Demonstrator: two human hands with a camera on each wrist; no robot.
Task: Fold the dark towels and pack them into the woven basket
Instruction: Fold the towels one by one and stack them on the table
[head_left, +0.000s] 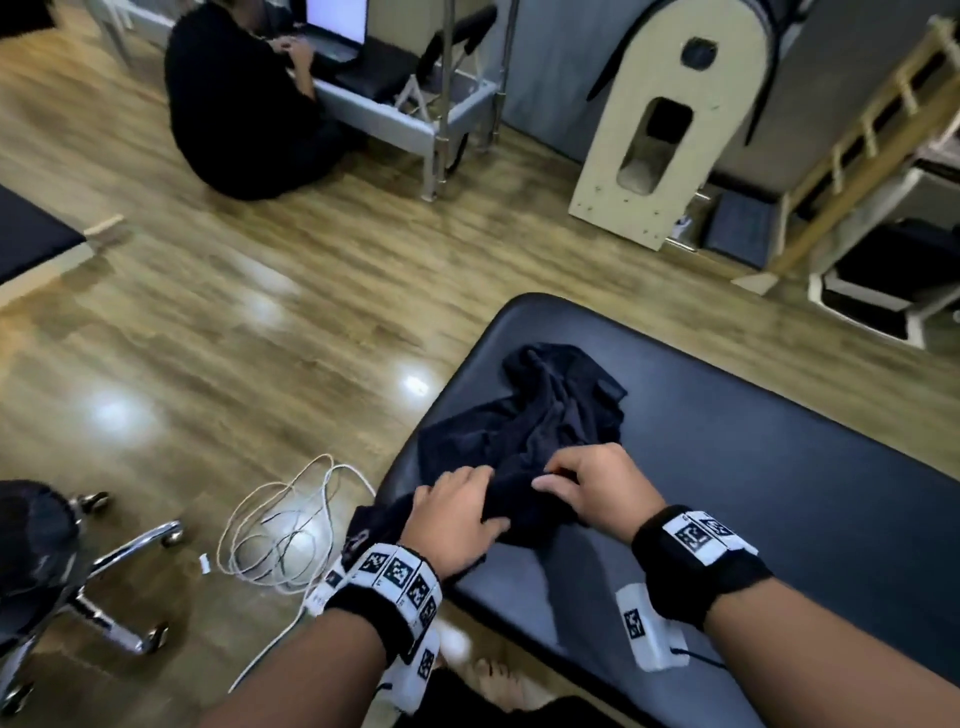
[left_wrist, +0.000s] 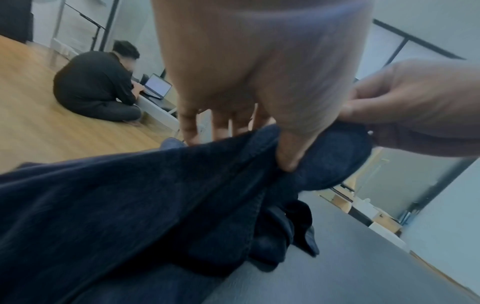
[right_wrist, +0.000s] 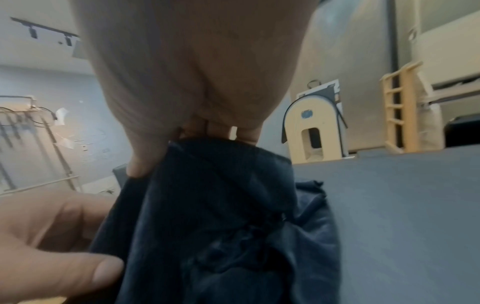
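Note:
A crumpled dark navy towel (head_left: 545, 421) lies on the near left corner of a black padded table (head_left: 753, 457), one end hanging over the table's edge. My left hand (head_left: 457, 514) pinches the towel's near fold between thumb and fingers; the left wrist view shows the thumb pressed on the cloth (left_wrist: 182, 205). My right hand (head_left: 592, 483) grips the same bunched edge just to the right, fingers curled over the dark towel (right_wrist: 207, 216). No woven basket is in view.
Wood floor lies left of the table, with a coil of white cable (head_left: 291, 525) and a chrome chair base (head_left: 119, 577). A person in black (head_left: 244, 104) sits on the floor at a laptop. A wooden arched unit (head_left: 670, 124) and ladder frame (head_left: 862, 156) stand behind the table.

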